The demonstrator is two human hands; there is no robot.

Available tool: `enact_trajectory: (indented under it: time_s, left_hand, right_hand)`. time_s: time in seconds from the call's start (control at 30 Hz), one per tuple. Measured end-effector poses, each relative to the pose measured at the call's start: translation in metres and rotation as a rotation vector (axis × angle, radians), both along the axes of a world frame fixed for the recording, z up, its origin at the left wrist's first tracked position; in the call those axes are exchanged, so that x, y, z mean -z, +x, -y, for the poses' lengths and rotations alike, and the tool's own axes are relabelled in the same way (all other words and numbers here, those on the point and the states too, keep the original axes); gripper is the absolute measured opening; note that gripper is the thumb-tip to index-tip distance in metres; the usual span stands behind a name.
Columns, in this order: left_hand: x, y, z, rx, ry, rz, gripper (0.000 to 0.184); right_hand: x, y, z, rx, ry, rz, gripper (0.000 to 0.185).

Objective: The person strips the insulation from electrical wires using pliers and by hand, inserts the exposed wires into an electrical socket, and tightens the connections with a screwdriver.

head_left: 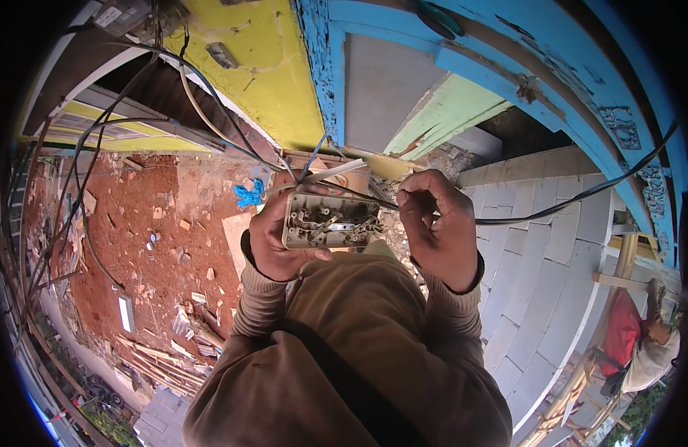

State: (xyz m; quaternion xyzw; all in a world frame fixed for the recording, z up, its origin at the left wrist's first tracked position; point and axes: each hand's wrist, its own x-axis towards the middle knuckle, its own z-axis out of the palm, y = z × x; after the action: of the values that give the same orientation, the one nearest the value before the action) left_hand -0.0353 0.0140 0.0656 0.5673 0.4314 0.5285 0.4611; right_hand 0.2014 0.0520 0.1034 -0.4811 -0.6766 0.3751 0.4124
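My left hand point(269, 242) is wrapped round a grey electrical junction box point(303, 237) from its left side. The box has no cover on, and metal terminals and screws show inside it. To its right, my right hand point(441, 227) has its fingers curled and pinched on a black cable point(553, 217), which runs off to the upper right. Several wires, among them a white strip point(344, 171) and a blue wire point(314, 155), bunch together just above the box. What lies between my right fingertips is partly hidden.
Loose cables point(98, 123) hang at the left. Below are red soil point(146, 216) with rubble and a stack of wooden poles point(161, 365). A grey block wall point(515, 298) stands at right, a blue frame point(389, 22) above. Another person point(649, 357) is at far right.
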Motion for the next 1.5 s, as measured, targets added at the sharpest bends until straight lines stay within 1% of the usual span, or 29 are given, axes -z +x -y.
enact_trajectory:
  time_s: [0.03,0.07,0.13,0.17,0.23,0.27,0.33,0.37,0.43,0.47,0.53,0.67,0.73,0.87,0.93,0.97,1.03,1.17,1.23,1.27,1.33,1.37,1.43,1.5]
  left_hand:
    - [0.001,0.001,0.000,-0.021,-0.010,0.032,0.074]
    - [0.002,0.001,0.001,-0.021,-0.010,0.032,0.074]
    - [0.003,0.001,0.001,-0.032,-0.001,0.071,0.074]
    - [0.003,0.000,0.001,-0.030,-0.001,0.070,0.074]
    - [0.002,0.001,0.001,-0.022,0.000,0.070,0.074]
    - [0.001,0.002,0.002,-0.018,-0.001,0.070,0.074]
    - [-0.001,0.003,0.003,-0.009,-0.027,0.091,0.074]
    - [0.000,0.004,0.003,-0.008,-0.028,0.092,0.074]
    - [0.001,0.004,0.003,-0.009,0.021,0.062,0.074]
    - [0.001,0.003,0.003,-0.010,0.020,0.062,0.074]
    - [0.001,0.001,0.002,0.014,0.051,0.018,0.074]
    - [-0.002,-0.001,0.000,0.083,-0.011,0.047,0.074]
    - [-0.001,-0.001,-0.005,0.136,0.137,-0.007,0.073]
    - [-0.001,-0.003,-0.005,0.140,0.135,-0.058,0.073]
    - [0.000,-0.003,-0.004,0.152,0.118,-0.011,0.076]
    - [0.003,-0.003,-0.004,0.154,0.116,-0.011,0.076]
    - [0.009,-0.003,-0.004,0.154,0.208,-0.030,0.079]
    - [0.009,-0.006,-0.006,0.184,0.239,-0.074,0.083]
    - [0.005,-0.006,-0.007,0.203,0.212,-0.122,0.086]
    - [0.009,-0.006,-0.005,0.204,0.212,-0.122,0.086]
    - [0.020,-0.006,0.001,0.206,0.066,0.019,0.088]
    - [0.022,-0.006,0.001,0.209,0.066,0.019,0.088]
    - [0.025,-0.003,-0.001,0.225,0.107,0.047,0.088]
    - [0.029,-0.004,-0.001,0.226,0.113,0.049,0.089]
  right_hand:
    - [0.000,0.003,0.000,-0.062,-0.016,0.063,0.017]
    - [0.003,0.006,0.001,-0.062,-0.017,0.063,0.017]
    - [0.011,0.011,0.001,-0.145,-0.195,-0.026,0.020]
    - [0.013,0.010,0.001,-0.144,-0.195,-0.027,0.020]
    - [0.010,0.005,0.000,-0.145,-0.195,-0.404,0.021]
    - [0.009,0.006,-0.003,-0.141,-0.195,-0.404,0.021]
    - [0.004,0.010,-0.010,-0.275,-0.093,-0.187,0.027]
    - [0.000,0.009,-0.012,-0.274,-0.094,-0.186,0.027]
    - [-0.006,0.008,-0.016,-0.357,0.017,-0.008,0.023]
    - [-0.005,0.008,-0.018,-0.358,0.017,-0.008,0.023]
    - [-0.005,0.008,-0.023,-0.430,0.164,0.067,0.012]
    - [-0.012,0.004,-0.031,-0.482,0.146,0.020,0.010]
    - [-0.017,0.003,-0.035,-0.544,0.131,0.125,0.010]
    - [-0.020,0.001,-0.038,-0.546,0.148,0.148,0.015]
    - [-0.026,0.000,-0.039,-0.606,0.067,0.227,0.014]
    - [-0.023,0.000,-0.040,-0.605,0.065,0.226,0.014]
    - [-0.018,-0.001,-0.042,-0.628,0.079,0.217,0.014]
    - [-0.019,-0.001,-0.043,-0.642,0.082,0.290,0.015]
    - [-0.017,-0.003,-0.041,-0.619,0.177,0.266,0.016]
    - [-0.017,-0.003,-0.039,-0.618,0.176,0.266,0.016]
    - [-0.017,-0.006,-0.035,-0.584,0.246,0.359,0.016]
    - [-0.017,-0.008,-0.035,-0.582,0.245,0.360,0.016]
    - [-0.018,-0.010,-0.033,-0.551,0.283,0.460,0.017]
    - [-0.015,-0.013,-0.032,-0.525,0.246,0.501,0.016]
